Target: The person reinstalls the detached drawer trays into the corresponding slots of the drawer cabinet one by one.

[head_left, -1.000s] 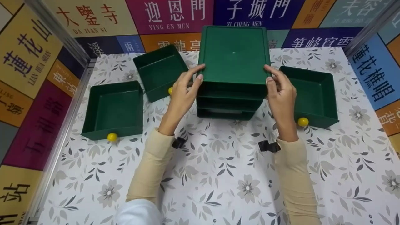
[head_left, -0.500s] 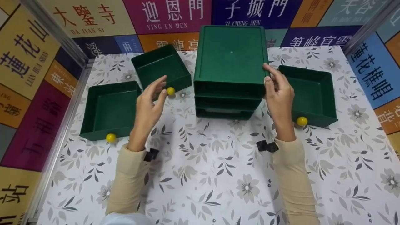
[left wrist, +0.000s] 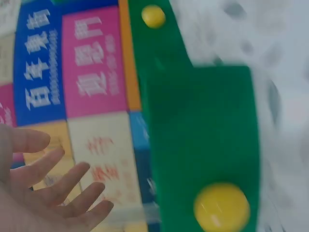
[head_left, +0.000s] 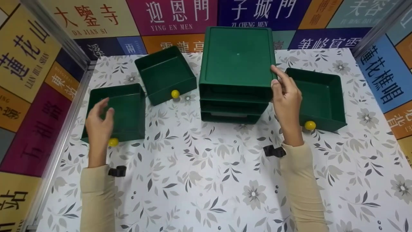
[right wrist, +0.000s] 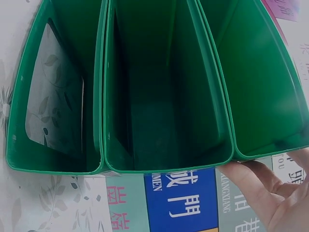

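A green three-tier drawer cabinet (head_left: 238, 54) stands at the back middle, its three slots bare inside in the right wrist view. My right hand (head_left: 287, 103) rests on its right side, with thumb and fingertips at the top's front right corner. My left hand (head_left: 100, 124) is over the left green drawer (head_left: 128, 112), fingers loosely bent and holding nothing. That drawer has a round yellow knob (left wrist: 222, 208) on its front. A second green drawer (head_left: 165, 74) with a yellow knob lies turned at an angle between it and the cabinet. A third drawer (head_left: 322, 100) sits right of the cabinet.
A white floral cloth (head_left: 206, 180) covers the table. Colourful panels with printed characters (head_left: 180, 16) rise behind it and at both sides. A metal frame rail (head_left: 61, 125) runs along the left edge.
My left hand has let go of the cabinet's left side and moved left, past the angled drawer, to above the left drawer. The right hand stays at the cabinet, which has barely shifted.
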`<action>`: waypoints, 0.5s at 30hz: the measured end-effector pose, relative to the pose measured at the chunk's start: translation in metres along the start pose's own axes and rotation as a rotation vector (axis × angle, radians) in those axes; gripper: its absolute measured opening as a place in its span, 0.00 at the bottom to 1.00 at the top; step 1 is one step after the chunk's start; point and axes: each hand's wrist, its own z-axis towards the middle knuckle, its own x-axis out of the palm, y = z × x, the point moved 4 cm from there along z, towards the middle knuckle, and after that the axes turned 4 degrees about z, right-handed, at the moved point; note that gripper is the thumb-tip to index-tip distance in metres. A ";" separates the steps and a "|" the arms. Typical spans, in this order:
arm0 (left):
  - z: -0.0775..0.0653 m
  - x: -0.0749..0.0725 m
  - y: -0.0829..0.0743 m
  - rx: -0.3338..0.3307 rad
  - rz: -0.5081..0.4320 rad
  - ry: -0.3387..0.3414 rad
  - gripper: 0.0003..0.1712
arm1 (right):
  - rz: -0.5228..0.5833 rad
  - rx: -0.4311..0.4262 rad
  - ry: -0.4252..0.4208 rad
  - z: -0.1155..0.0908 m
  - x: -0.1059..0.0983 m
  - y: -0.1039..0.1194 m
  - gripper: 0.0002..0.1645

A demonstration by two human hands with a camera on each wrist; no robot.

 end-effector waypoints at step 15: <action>0.019 -0.027 0.084 -0.344 0.247 0.095 0.35 | 0.006 -0.009 -0.006 0.000 0.000 0.000 0.19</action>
